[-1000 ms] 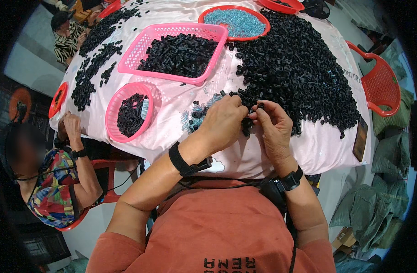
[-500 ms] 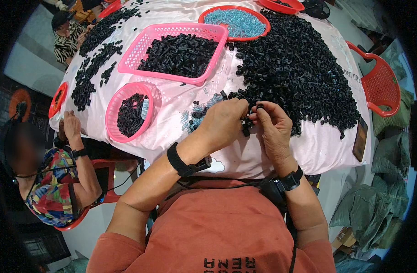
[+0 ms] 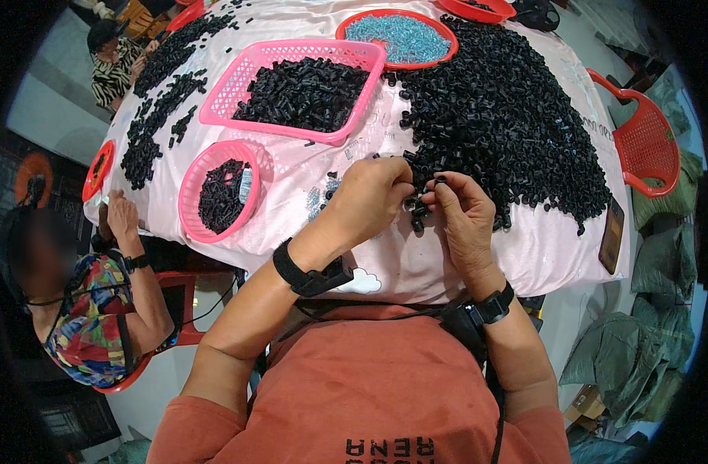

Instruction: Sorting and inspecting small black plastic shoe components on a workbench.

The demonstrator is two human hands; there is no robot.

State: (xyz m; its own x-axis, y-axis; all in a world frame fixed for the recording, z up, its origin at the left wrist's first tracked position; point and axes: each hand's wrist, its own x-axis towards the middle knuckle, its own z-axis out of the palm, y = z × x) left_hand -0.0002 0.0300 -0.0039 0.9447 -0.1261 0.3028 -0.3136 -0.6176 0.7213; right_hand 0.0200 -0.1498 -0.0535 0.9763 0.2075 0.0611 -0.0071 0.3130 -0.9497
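My right hand (image 3: pixel 468 220) is closed, with a small black plastic cap (image 3: pixel 440 180) pinched between thumb and forefinger. To its left, my left hand (image 3: pixel 369 197) has its fingers curled together, and whatever they hold is hidden. Both hands are over the near edge of a wide heap of small black tube-like pieces (image 3: pixel 516 124). A few loose black pieces (image 3: pixel 417 223) lie on the cloth between the hands. Small clear bluish pieces (image 3: pixel 313 203) are scattered beside my left wrist, partly covered by it.
A pink rectangular basket (image 3: pixel 214 108) and a round pink basket (image 3: pixel 190 209) hold black pieces. Clear blue pieces fill a red bowl (image 3: pixel 454 48) farther back. A phone (image 3: pixel 610 238) lies at the right table edge. One person (image 3: pixel 91 309) sits at left, another (image 3: pixel 114 66) farther off.
My left hand has shifted slightly left, widening the gap between the hands. My right hand keeps its pinch on the black cap, almost unmoved.
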